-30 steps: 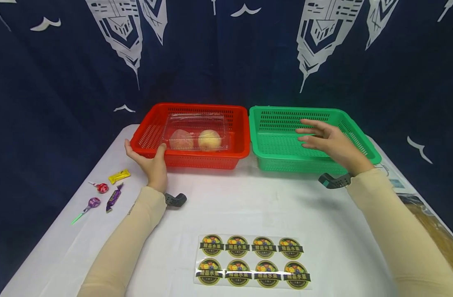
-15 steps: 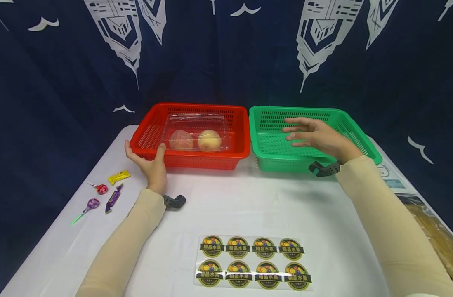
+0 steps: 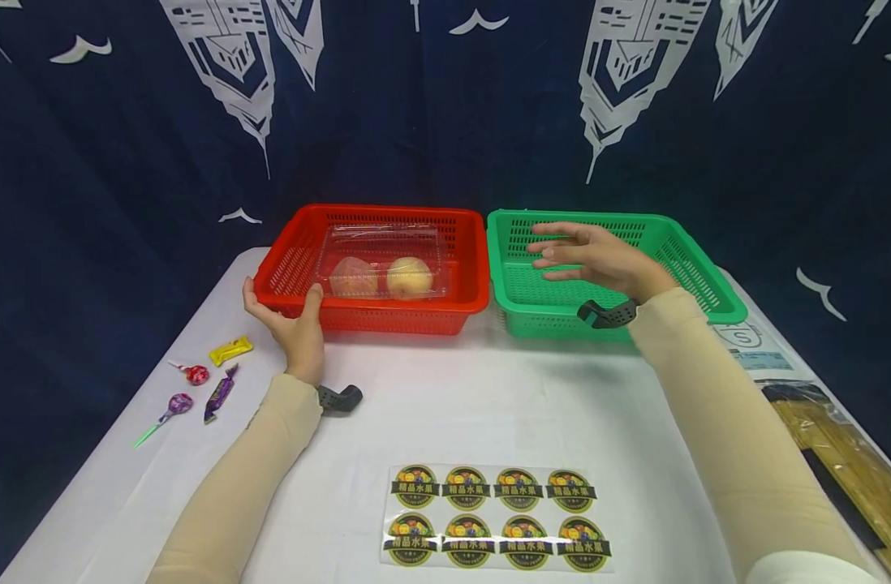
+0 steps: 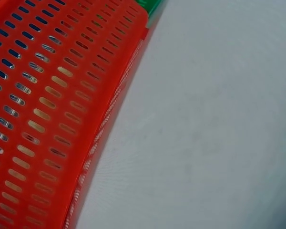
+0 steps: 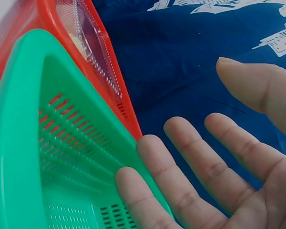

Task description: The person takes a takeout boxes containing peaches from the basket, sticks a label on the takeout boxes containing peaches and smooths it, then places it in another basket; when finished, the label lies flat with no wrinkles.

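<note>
Here, by label:
Left hand (image 3: 294,327): grips the near left corner of the red slotted plastic basket (image 3: 467,268), at the table's far edge.
Right hand (image 3: 599,259): fingers spread, empty, above the green slotted plastic basket (image 3: 697,272).

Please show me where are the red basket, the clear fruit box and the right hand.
red basket (image 3: 387,307): head view, front wall.
clear fruit box (image 3: 384,243): head view, lid.
right hand (image 3: 599,258): head view, back of hand.

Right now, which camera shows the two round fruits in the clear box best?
The head view: both fruits sit side by side in the clear box inside the red basket. The right wrist view catches only the box's edge with a pale sliver. The left wrist view shows just the basket's wall.
</note>
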Tool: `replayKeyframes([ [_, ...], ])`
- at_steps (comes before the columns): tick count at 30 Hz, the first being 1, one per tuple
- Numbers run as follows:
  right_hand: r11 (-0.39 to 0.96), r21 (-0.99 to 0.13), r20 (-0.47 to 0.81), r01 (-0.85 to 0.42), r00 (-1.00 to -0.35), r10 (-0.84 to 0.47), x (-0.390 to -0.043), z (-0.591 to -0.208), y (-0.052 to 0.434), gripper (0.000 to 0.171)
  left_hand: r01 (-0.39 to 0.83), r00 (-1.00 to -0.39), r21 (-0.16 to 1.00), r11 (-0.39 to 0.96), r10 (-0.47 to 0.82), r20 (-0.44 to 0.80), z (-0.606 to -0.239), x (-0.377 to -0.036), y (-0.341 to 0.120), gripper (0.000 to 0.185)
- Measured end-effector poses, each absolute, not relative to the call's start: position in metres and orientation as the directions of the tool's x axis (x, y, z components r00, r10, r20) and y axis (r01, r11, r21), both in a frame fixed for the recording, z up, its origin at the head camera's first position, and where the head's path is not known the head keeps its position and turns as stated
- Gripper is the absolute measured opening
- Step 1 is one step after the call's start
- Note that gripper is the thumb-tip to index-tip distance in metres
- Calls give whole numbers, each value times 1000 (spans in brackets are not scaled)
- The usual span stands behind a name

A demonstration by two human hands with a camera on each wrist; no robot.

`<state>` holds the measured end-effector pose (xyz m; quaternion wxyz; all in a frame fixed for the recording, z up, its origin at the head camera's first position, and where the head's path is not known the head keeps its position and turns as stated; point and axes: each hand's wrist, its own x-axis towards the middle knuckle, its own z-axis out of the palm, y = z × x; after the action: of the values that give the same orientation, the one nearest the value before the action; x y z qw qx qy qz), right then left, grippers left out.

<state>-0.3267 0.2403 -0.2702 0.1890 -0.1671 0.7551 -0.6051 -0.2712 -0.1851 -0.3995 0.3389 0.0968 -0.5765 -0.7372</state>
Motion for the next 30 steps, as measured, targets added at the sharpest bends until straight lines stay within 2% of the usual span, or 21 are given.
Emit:
replayKeyframes([
  [20,94,-993,-104,66,-869,-484,-354,-280,194,56,409,-752,905,-115,-604,263,-402,-272,-187,95],
  [30,46,-995,-104,93,-881,-462,-360,-282,170,61,409,-752,906,-109,-603,267,-402,-273,-188,94],
])
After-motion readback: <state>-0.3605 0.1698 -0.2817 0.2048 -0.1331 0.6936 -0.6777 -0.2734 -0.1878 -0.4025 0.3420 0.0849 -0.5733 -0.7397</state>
